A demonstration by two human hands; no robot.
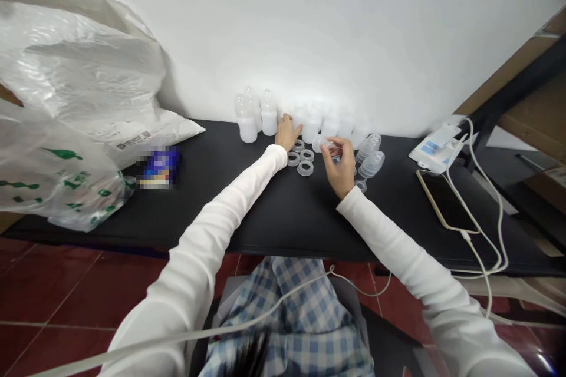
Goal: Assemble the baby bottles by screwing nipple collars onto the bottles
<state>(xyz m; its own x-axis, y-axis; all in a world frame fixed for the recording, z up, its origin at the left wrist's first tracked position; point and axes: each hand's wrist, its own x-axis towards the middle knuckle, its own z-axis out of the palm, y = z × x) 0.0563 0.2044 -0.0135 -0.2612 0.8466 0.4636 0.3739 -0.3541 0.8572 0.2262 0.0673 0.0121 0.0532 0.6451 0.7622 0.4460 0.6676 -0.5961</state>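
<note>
My left hand reaches to the back of the black table, its fingers curled beside a white plastic bottle and just behind several clear plastic rings. What it grips, if anything, is hidden. My right hand is raised a little above the table, pinching a small clear plastic piece between thumb and fingers. Several more white bottles stand in a row along the wall. Stacks of clear caps lie just right of my right hand.
Large white plastic bags fill the table's left end, with a blue packet beside them. A phone on a white cable and a white package lie at the right. A shelf frame stands far right.
</note>
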